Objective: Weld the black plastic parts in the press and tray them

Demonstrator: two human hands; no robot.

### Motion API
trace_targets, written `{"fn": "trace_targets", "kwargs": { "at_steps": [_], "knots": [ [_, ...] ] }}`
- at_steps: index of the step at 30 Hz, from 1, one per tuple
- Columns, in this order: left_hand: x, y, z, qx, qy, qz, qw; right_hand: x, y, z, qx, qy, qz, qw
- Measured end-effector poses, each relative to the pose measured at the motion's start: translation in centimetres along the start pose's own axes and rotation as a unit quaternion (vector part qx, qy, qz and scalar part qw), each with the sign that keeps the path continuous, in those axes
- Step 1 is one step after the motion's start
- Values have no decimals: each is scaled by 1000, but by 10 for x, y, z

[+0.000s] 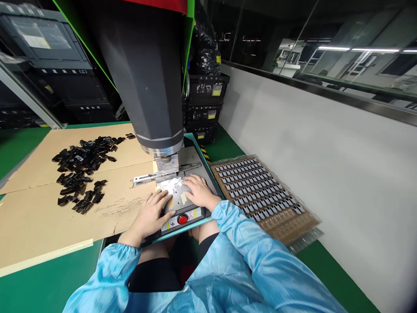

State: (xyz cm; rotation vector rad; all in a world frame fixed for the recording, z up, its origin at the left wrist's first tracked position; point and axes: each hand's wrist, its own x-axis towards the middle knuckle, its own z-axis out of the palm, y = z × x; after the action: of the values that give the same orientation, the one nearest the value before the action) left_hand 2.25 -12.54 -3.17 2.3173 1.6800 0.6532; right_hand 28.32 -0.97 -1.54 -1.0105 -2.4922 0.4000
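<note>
A large dark press head [146, 78] hangs over a grey machine base plate [192, 158] with a metal fixture [167, 174] under its silver tip. My left hand [151, 215] rests flat on the front left of the plate, fingers spread, holding nothing. My right hand [198, 191] lies on the plate just right of the fixture, fingers curled down toward it. Whether a small part is under those fingers is hidden. A red round button [182, 219] sits on the front panel between my wrists. Both arms wear light blue sleeves.
A pile of small black parts [81, 171] lies on brown cardboard [39, 217] to the left. A brown tray [293, 226] with rows of small dark-and-white parts lies to the right. Stacked black crates [205, 106] stand behind, and a white wall [325, 152] runs along the right.
</note>
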Motion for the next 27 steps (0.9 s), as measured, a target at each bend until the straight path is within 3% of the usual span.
{"fn": "trace_targets", "kwargs": {
  "at_steps": [7, 12, 15, 21, 27],
  "knots": [
    [-1, 2, -2, -20, -5, 0, 1000, 1, -3, 3, 21, -10, -32, 999],
    [7, -8, -11, -86, 54, -42, 994, 11, -3, -3, 50, 29, 6, 998],
    [20, -19, -16, -107, 96, -67, 987, 19, -3, -2, 47, 33, 16, 998],
    [50, -37, -16, -103, 119, -93, 983, 21, -6, 2, 71, 23, -2, 997],
    [91, -39, -17, -69, 137, -97, 983, 52, -8, 3, 84, 98, 53, 990]
  ]
}}
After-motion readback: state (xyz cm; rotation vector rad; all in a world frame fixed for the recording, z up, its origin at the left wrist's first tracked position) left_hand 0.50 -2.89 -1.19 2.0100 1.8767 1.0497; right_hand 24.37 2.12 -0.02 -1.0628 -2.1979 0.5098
